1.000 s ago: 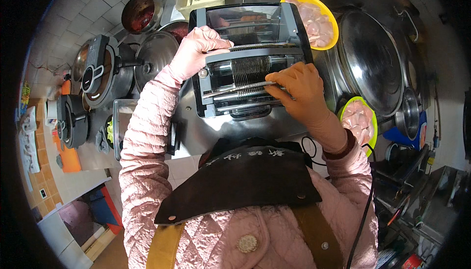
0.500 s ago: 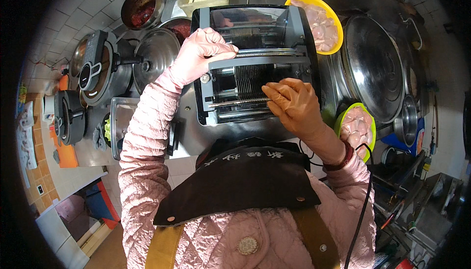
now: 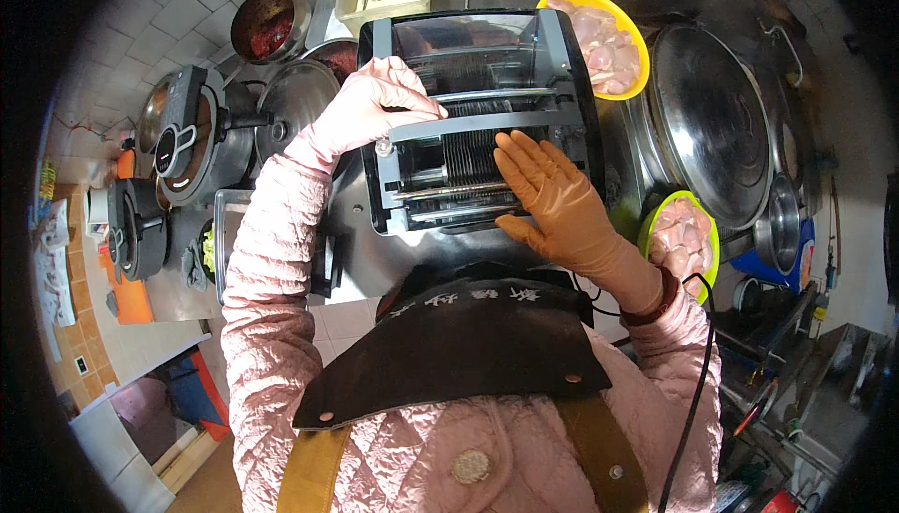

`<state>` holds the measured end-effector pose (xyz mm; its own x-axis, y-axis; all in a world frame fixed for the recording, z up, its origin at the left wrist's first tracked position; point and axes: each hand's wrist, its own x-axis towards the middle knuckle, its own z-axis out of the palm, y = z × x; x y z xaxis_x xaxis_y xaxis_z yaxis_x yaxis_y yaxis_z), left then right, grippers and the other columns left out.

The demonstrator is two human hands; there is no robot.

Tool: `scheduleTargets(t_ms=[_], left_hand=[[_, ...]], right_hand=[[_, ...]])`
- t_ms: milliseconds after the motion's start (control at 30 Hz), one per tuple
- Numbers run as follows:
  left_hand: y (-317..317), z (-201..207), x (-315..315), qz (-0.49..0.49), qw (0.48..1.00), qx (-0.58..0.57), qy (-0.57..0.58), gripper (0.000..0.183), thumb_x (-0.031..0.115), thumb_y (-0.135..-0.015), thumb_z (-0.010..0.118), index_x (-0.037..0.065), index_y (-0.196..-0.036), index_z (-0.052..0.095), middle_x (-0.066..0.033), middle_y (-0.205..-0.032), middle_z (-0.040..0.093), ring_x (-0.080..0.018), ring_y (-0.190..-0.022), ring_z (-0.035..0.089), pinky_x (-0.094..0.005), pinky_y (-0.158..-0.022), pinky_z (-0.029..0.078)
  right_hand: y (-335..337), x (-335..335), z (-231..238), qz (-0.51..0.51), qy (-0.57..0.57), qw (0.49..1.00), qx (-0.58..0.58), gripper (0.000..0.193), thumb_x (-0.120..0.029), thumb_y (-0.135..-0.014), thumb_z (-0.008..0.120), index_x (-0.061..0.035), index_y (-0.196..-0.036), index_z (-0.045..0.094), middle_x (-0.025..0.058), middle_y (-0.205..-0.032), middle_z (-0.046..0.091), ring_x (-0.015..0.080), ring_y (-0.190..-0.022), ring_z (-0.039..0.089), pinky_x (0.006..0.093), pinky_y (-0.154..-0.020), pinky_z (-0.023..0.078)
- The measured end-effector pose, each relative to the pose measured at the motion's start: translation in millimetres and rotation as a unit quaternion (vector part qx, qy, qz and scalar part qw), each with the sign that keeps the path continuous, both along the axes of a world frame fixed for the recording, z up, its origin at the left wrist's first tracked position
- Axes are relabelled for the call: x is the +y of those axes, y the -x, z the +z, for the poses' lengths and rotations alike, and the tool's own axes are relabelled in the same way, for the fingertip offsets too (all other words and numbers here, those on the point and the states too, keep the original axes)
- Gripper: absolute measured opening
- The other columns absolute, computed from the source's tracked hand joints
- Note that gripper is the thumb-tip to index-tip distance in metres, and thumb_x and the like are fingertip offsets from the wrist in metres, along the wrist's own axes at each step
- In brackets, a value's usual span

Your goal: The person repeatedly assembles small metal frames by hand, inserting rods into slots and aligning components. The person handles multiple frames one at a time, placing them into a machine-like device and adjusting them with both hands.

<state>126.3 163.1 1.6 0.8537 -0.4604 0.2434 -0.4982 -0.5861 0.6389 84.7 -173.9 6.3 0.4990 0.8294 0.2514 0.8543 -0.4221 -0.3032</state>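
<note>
A black-and-grey meat slicing machine (image 3: 379, 197) stands in front of me, with rows of thin blades (image 3: 465, 157) showing inside a grey frame (image 3: 501, 123). My left hand (image 3: 376, 109), in a pink glove, is closed at the frame's upper left, its fingertips pinching the edge by a metal rod (image 3: 496, 95). Over the machine's lower right lies my right hand (image 3: 554, 197) in an orange glove. Its fingers are stretched out flat near the blades and hold nothing. What the left fingertips touch underneath is hidden.
A yellow bowl of raw meat (image 3: 613, 50) sits at the machine's far right, and a green bowl of raw meat (image 3: 682, 243) is nearer. Beyond them stands a big lidded pot (image 3: 716, 129). Pots and a glass-lidded pan (image 3: 292, 106) crowd the left. A black cable (image 3: 698, 401) hangs at right.
My right hand has let go of the lower metal rod and opened flat. The left hand stays at the frame, which has shifted slightly left with the machine in view.
</note>
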Motion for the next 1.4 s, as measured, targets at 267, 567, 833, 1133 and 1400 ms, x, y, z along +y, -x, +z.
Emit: scheduleTargets(t_ms=[267, 567, 833, 1133, 1400], left_hand=[[1, 8, 0, 0.029, 0.991, 0.081, 0.101, 0.02, 0.021, -0.094, 0.081, 0.013, -0.111, 0.085, 0.0022, -0.102, 0.079, -0.0115, -0.099, 0.059, -0.0296, -0.095, 0.05], [93, 46, -36, 0.12, 0.96, -0.249, -0.051, 0.037, 0.02, -0.086, 0.084, 0.013, -0.122, 0.079, -0.0026, -0.103, 0.077, -0.0214, -0.102, 0.067, -0.0362, -0.093, 0.052], [106, 22, -89, 0.06, 0.947, -0.184, -0.256, 0.055, 0.04, -0.095, 0.073, 0.017, -0.144, 0.064, 0.0001, -0.103, 0.063, -0.0206, -0.094, 0.059, -0.0381, -0.084, 0.048], [65, 1, -116, 0.093, 0.982, -0.111, -0.12, 0.029, 0.02, -0.101, 0.068, 0.013, -0.129, 0.074, -0.0078, -0.097, 0.066, -0.0286, -0.09, 0.065, -0.0392, -0.079, 0.053], [68, 8, -117, 0.08, 0.974, -0.125, -0.169, 0.027, 0.013, -0.098, 0.072, 0.012, -0.124, 0.076, -0.008, -0.092, 0.066, -0.0311, -0.082, 0.065, -0.0402, -0.075, 0.054]], right_hand=[[0, 0, -2, -0.005, -0.027, 0.999, -0.031, 0.069, -0.037, -0.098, 0.069, 0.0022, -0.151, 0.049, 0.0207, -0.158, 0.05, 0.0373, -0.149, 0.045, 0.0508, -0.122, 0.036], [-4, -48, -7, -0.184, -0.148, 0.971, -0.026, 0.082, -0.035, -0.089, 0.08, 0.0013, -0.154, 0.047, 0.0227, -0.155, 0.052, 0.0376, -0.146, 0.047, 0.0487, -0.12, 0.039], [-13, -56, -32, -0.265, -0.216, 0.923, 0.177, 0.1, -0.036, -0.08, 0.092, -0.0058, -0.161, 0.042, 0.0195, -0.159, 0.049, 0.0333, -0.146, 0.049, 0.0405, -0.117, 0.041], [-14, -40, -40, -0.283, -0.261, 0.919, 0.085, 0.073, -0.026, -0.091, 0.078, -0.0023, -0.154, 0.049, 0.0202, -0.152, 0.054, 0.036, -0.141, 0.053, 0.0429, -0.12, 0.039], [-8, -31, -58, -0.293, -0.326, 0.896, 0.069, 0.054, -0.011, -0.103, 0.054, 0.0114, -0.151, 0.043, 0.0334, -0.145, 0.055, 0.0473, -0.134, 0.053, 0.0491, -0.117, 0.039]])
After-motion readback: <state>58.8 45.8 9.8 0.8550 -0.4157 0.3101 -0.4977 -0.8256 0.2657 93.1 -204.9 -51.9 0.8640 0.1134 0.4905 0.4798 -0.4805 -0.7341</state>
